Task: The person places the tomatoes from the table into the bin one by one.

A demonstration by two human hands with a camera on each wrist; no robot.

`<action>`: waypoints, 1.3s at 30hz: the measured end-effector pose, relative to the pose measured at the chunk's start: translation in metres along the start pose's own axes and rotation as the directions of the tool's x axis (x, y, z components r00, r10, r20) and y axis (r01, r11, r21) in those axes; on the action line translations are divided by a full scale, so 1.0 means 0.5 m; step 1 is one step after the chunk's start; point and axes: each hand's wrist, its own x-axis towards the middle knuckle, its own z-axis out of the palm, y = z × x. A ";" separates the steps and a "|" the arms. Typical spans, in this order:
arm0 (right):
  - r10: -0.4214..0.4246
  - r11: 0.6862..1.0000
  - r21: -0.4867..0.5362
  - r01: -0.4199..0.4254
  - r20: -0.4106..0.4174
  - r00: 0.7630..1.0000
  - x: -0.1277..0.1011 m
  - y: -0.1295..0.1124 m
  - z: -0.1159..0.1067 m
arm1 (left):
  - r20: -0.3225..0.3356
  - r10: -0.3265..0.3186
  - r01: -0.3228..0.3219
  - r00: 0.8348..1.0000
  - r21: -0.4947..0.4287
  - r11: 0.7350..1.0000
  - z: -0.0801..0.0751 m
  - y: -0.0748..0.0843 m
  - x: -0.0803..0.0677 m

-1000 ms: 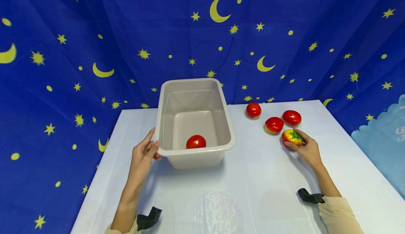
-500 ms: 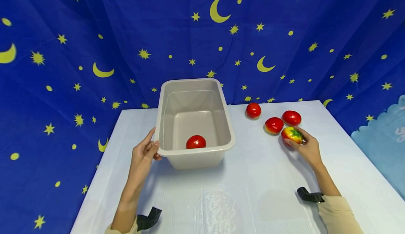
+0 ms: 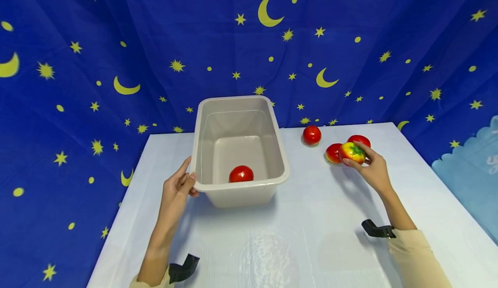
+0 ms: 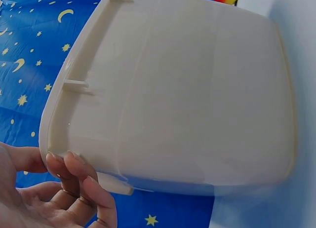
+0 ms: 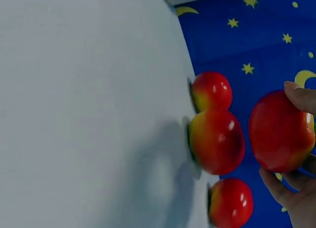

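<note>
My right hand [image 3: 374, 171] holds a shiny red-and-yellow tomato [image 3: 352, 153] with a green star-shaped top, thumb on one side and fingers on the other. In the right wrist view this tomato [image 5: 281, 132] is raised off the white table. With thumb and fingers, my left hand [image 3: 177, 188] grips the left rim of a beige plastic bin [image 3: 243, 198] near its front corner. One red tomato [image 3: 241, 174] lies inside the bin at the near end. The left wrist view shows the bin's outer side wall [image 4: 197, 95], fingers [image 4: 81, 166] curled under its lip.
Three more tomatoes are on the table right of the bin: one at the back [image 3: 311, 136], one [image 3: 333, 153] partly behind the held tomato, another [image 3: 360, 140] just beyond it. A blue curtain [image 3: 233, 41] with yellow stars and moons hangs behind the white table [image 3: 303, 219].
My right hand has lifted its tomato off the table, moving up and slightly left, now overlapping the two tomatoes behind. The left hand and bin have stayed put.
</note>
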 end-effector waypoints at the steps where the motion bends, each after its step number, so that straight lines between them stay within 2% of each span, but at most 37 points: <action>1: -0.010 1.000 0.003 0.010 0.001 1.000 0.003 -0.004 0.002 | -0.002 -0.001 0.001 1.000 0.000 1.000 0.000 0.000 0.000; 18: -0.151 0.984 0.106 0.144 0.058 0.987 0.039 -0.106 0.037 | -0.005 0.014 -0.014 1.000 0.002 1.000 -0.002 -0.001 0.001; 23: -0.193 0.978 0.100 0.185 0.076 0.978 0.058 -0.140 0.046 | -0.001 0.023 -0.023 1.000 0.004 1.000 -0.003 -0.001 0.001; 31: -0.294 0.950 0.134 0.283 0.074 0.953 0.075 -0.188 0.069 | 0.009 0.029 -0.029 1.000 0.011 1.000 -0.004 -0.002 0.001; 39: -0.321 0.927 0.236 0.290 0.107 0.941 0.078 -0.260 0.089 | 0.009 0.024 -0.024 1.000 0.005 1.000 -0.004 -0.003 0.001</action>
